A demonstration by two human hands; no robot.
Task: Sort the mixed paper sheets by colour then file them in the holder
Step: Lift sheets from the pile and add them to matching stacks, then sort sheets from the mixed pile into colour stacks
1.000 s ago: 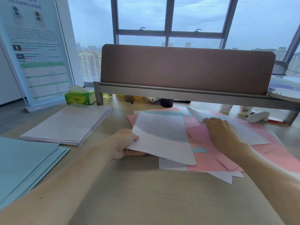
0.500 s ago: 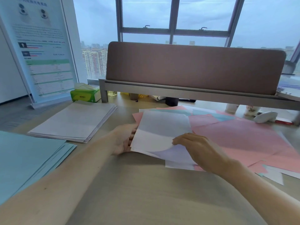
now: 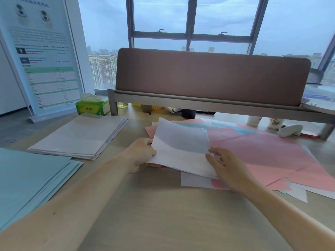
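My left hand pinches the left edge of a white sheet, held just above the mixed pile at mid-counter. My right hand has its fingers spread and loose, tips touching the sheet's right edge, gripping nothing. Pink sheets cover the counter's right side, with bits of blue and white among them. A white stack lies toward the far left corner. A blue stack sits at the left edge, nearer me.

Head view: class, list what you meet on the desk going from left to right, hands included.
blue paper stack → white paper stack → left hand → held white sheets → right hand → loose pink sheets
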